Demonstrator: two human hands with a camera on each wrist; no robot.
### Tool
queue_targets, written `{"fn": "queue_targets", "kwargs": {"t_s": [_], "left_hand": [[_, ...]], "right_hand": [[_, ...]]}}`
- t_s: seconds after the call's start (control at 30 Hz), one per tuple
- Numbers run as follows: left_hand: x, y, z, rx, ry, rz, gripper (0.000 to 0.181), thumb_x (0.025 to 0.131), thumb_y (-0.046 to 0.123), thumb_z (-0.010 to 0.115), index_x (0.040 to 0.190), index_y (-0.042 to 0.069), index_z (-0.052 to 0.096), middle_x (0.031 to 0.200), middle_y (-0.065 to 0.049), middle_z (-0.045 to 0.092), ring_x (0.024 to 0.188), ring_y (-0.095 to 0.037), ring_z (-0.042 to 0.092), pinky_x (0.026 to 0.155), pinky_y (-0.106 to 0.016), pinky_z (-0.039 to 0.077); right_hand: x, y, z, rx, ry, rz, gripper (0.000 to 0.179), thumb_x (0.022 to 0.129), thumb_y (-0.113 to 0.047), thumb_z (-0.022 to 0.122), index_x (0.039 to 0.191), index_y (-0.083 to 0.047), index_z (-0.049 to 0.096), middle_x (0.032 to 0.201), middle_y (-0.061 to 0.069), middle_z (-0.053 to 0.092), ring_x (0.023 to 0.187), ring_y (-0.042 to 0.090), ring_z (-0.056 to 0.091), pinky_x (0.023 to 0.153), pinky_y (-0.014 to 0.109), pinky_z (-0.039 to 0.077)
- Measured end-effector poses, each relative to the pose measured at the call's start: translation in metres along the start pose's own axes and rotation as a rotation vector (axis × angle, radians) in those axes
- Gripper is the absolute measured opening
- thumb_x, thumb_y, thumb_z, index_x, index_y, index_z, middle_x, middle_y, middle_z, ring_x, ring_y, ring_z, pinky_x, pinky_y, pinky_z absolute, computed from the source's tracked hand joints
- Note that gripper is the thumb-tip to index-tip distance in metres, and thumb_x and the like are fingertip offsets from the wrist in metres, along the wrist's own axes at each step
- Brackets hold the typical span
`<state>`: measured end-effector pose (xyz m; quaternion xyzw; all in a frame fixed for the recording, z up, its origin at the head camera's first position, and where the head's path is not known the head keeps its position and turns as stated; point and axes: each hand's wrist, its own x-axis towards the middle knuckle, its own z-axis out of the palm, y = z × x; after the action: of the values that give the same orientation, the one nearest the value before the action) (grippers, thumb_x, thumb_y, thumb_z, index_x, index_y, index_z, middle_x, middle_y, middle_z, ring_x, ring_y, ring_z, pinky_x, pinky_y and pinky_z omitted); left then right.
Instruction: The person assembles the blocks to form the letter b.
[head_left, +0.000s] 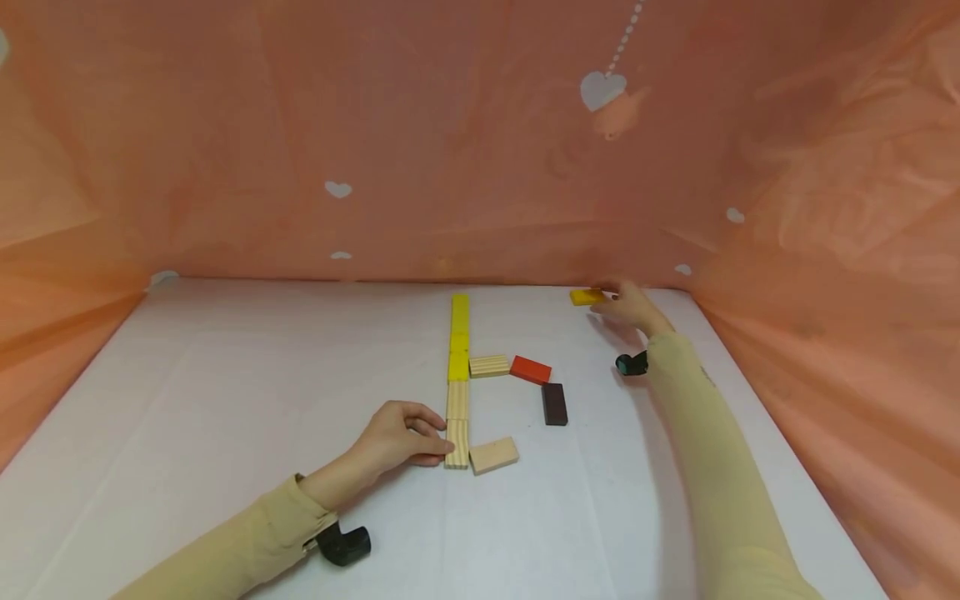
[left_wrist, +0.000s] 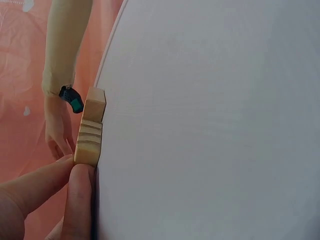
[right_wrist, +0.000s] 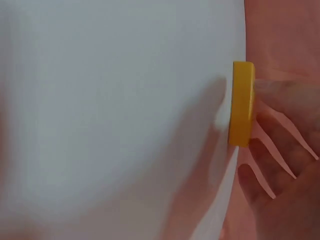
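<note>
My left hand (head_left: 393,442) rests at the left side of the nearest striped wooden block (head_left: 457,446), its fingertips touching it. This block ends a straight column of plain wooden and yellow blocks (head_left: 460,325). Far right, my right hand (head_left: 628,308) reaches over a separate yellow block (head_left: 583,297) lying flat. In the right wrist view its fingers are spread and nearly straight, with one fingertip against the yellow block (right_wrist: 241,104). Right of the column, a striped block (head_left: 489,366), a red block (head_left: 531,369), a dark brown block (head_left: 554,404) and a plain block (head_left: 494,456) form a loose curve.
A white cloth (head_left: 262,367) covers the table. Orange sheeting with pale hearts (head_left: 450,142) hangs behind and at both sides. A black wrist camera (head_left: 344,546) sticks out from the left sleeve, and another camera (head_left: 632,364) from the right sleeve.
</note>
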<state>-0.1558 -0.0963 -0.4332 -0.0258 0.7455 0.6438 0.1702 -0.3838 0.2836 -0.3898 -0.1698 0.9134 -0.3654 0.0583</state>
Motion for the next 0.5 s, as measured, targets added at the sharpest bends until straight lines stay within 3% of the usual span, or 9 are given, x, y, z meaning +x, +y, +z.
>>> {"fn": "queue_targets", "kwargs": {"t_s": [0.2, 0.3, 0.5], "left_hand": [[-0.0010, -0.0004, -0.0005, -0.001, -0.013, 0.004, 0.034, 0.070, -0.004, 0.081, 0.099, -0.008, 0.064, 0.075, -0.012, 0.064, 0.061, -0.020, 0.066, 0.060, -0.034, 0.062], [-0.0023, 0.0002, -0.0013, -0.002, -0.012, 0.004, 0.035, 0.070, -0.004, 0.081, 0.100, -0.008, 0.063, 0.075, -0.012, 0.064, 0.061, -0.020, 0.066, 0.060, -0.034, 0.061], [-0.0032, 0.0009, -0.0023, 0.007, -0.005, 0.003, 0.034, 0.071, -0.004, 0.081, 0.100, -0.008, 0.064, 0.075, -0.012, 0.064, 0.061, -0.020, 0.066, 0.061, -0.034, 0.062]], "right_hand": [[-0.0002, -0.0022, 0.0076, -0.041, 0.004, 0.026, 0.044, 0.091, -0.001, 0.062, 0.133, 0.004, 0.050, 0.136, 0.021, 0.044, 0.124, 0.038, 0.039, 0.108, 0.055, 0.035], [0.0011, -0.0038, 0.0094, -0.064, 0.009, 0.009, 0.041, 0.090, 0.002, 0.060, 0.131, 0.004, 0.053, 0.135, 0.021, 0.046, 0.123, 0.037, 0.040, 0.110, 0.055, 0.031], [0.0055, -0.0061, 0.0105, -0.032, -0.003, 0.009, 0.038, 0.089, 0.009, 0.056, 0.127, 0.005, 0.056, 0.137, 0.023, 0.045, 0.124, 0.039, 0.041, 0.108, 0.051, 0.036]]}}
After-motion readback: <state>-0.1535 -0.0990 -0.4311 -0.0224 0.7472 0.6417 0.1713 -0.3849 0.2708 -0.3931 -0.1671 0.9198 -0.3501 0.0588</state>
